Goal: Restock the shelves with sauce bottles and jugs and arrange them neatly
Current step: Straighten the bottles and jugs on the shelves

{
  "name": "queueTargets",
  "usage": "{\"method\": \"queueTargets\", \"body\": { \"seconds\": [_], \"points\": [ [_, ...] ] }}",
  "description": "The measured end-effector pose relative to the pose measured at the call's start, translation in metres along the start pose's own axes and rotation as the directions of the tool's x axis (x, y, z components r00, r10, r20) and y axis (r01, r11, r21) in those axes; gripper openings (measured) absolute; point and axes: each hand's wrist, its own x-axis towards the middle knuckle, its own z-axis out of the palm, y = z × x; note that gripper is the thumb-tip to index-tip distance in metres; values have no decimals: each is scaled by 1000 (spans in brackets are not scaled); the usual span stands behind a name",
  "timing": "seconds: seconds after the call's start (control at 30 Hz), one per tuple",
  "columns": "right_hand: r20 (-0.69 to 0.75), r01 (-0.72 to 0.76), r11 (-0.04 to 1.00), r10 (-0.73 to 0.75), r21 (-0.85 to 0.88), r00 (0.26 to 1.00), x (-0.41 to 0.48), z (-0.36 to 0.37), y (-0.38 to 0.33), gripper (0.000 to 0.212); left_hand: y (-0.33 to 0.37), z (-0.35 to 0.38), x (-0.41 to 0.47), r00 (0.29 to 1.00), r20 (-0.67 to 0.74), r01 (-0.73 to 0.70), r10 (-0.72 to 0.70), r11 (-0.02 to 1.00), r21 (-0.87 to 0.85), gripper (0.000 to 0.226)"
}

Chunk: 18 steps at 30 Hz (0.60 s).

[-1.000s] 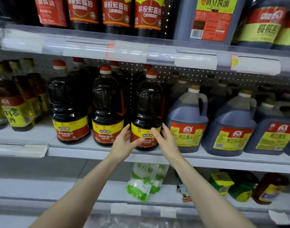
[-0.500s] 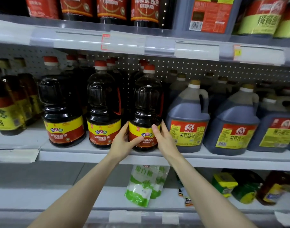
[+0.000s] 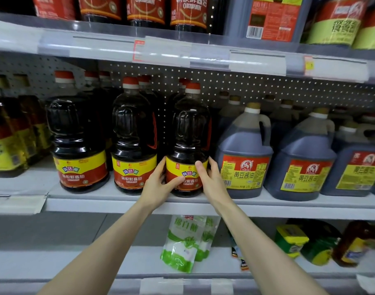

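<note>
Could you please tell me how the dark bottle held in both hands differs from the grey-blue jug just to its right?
The tall round dark sauce bottle has a red cap; the squat grey-blue plastic jug has a tan one. The bottle is gripped by the left hand and right hand; the jug is untouched. Both stand upright with red-and-yellow labels.

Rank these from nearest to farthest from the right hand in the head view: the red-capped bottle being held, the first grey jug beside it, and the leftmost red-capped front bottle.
1. Held red-capped bottle: the right hand grips its label, the left hand opposite.
2. First grey jug: just right of that hand.
3. Leftmost red-capped front bottle: far left, beyond the middle bottle.
</note>
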Motion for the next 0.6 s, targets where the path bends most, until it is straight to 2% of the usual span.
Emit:
{"method": "queueTargets", "body": {
  "seconds": [0.27, 0.47, 0.6],
  "points": [
    [70, 26, 999, -28, 32, 997, 0, 4, 8, 66, -10, -1, -1, 1000, -2, 1, -1, 1000, 0, 77],
    [6, 78, 997, -78, 20, 997, -4, 11, 12, 62, -10, -4, -1, 1000, 12, 0, 1, 1000, -14, 70],
    [-8, 91, 996, -91, -10, 996, -5, 15, 14, 68, -9, -3, -1, 999, 40, -10, 11, 1000, -17, 65]
  ]
}}
